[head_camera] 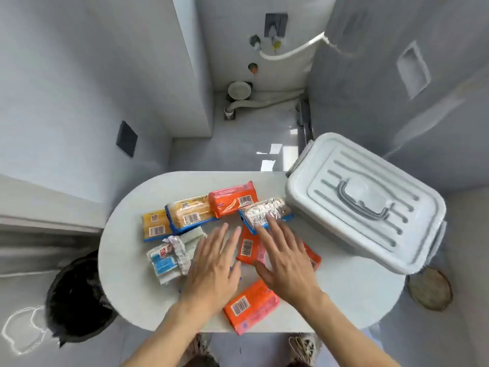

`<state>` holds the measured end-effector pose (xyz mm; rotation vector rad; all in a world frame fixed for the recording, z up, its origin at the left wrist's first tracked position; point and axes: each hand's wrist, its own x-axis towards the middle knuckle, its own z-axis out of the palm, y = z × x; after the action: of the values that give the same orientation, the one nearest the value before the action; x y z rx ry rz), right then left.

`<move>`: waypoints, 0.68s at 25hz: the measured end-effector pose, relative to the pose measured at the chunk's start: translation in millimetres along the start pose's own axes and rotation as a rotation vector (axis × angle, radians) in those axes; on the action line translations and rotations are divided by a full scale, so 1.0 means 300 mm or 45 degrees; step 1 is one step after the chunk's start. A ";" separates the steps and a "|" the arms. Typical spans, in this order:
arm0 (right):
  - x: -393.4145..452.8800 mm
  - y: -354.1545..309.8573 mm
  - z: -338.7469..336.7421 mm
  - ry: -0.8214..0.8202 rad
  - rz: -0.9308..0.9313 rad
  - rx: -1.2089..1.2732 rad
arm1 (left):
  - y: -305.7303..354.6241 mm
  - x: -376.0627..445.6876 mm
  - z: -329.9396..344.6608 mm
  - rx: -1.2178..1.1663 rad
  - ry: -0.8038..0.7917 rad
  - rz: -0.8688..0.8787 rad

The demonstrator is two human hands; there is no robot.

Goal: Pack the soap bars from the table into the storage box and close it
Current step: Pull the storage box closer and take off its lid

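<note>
Both hands, left and right, flat and empty over soap bars mid-frame, lidded box right.

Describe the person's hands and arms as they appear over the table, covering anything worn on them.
Both the left hand and the right hand are bare: no gloves, rings, watch or bracelets show. The forearms are uncovered to the frame's bottom edge, with no sleeves in view.
</note>
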<state>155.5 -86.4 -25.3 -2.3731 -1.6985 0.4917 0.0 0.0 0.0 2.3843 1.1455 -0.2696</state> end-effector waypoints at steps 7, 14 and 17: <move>0.206 0.196 0.342 0.369 -0.343 -0.069 | -0.206 0.459 0.232 0.443 0.566 0.261; 0.203 0.184 0.356 0.556 -0.392 -0.160 | -0.194 0.486 0.260 0.615 0.575 0.272; 0.158 0.156 0.335 0.561 -0.285 -0.209 | -0.179 0.451 0.259 0.565 0.591 0.261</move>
<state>173.6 -61.4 -142.0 -2.1412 -1.8061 -0.2008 45.7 82.1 -135.6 3.0439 1.1035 0.1247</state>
